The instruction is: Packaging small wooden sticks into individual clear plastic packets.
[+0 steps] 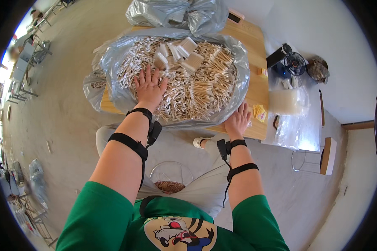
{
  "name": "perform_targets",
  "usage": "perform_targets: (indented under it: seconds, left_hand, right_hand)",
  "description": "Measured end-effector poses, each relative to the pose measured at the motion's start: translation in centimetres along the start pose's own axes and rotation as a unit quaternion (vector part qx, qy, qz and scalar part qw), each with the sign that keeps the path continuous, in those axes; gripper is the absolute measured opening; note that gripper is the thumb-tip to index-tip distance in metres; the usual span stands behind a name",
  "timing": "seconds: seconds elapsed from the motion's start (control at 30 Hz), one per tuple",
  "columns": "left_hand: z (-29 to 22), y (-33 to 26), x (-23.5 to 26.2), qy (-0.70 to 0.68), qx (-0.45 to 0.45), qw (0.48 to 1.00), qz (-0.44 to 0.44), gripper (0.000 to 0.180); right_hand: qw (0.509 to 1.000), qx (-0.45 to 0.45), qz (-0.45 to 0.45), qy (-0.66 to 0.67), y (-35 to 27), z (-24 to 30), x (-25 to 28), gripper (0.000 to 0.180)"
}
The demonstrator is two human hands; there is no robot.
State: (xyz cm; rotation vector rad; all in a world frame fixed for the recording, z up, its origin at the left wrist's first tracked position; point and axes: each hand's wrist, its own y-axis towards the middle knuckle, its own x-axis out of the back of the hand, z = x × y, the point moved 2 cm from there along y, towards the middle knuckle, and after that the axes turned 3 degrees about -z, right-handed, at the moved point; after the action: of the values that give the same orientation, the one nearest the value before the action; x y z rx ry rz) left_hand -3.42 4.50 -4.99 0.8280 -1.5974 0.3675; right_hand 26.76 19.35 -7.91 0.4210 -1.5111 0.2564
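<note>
A large heap of loose cotton swabs (211,90) fills a grey plastic bag (242,62) spread wide on a wooden table (257,50). Several small clear packs of cotton swabs (192,62) lie on top of the heap toward the back. My left hand (150,90) rests palm down on the swabs at the left side, its fingers spread apart. At the bag's near right edge, my right hand (238,120) lies on the table with its fingers stretched out. Whether something small is under its palm is hidden. Small yellow packets (259,112) sit just right of it.
Another grey plastic bag (176,14) stands behind the heap. To the right, a side table holds a black fan (295,62) and a stack in clear plastic (288,101). A stool (169,186) is beneath me. Tables and chairs line the far left.
</note>
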Motion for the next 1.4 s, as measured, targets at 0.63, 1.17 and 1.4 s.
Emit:
perform_targets:
  seconds: [0.63, 1.17, 1.4]
  left_hand:
    - [1.3, 0.9, -0.9, 0.078, -0.037, 0.995, 0.054, 0.065]
    - [2.2, 1.3, -1.2, 0.088, -0.049, 0.994, 0.052, 0.067]
    - [2.6, 1.8, -0.9, 0.07, -0.061, 0.994, 0.062, 0.071]
  right_hand:
    - [0.981, -0.022, -0.124, 0.146, -0.5, -1.5, 0.2, 0.05]
    - [0.974, -0.03, -0.128, 0.185, -1.0, -1.9, -0.3, 0.052]
    - [0.971, -0.037, -0.129, 0.197, -0.9, -2.2, -0.3, 0.052]
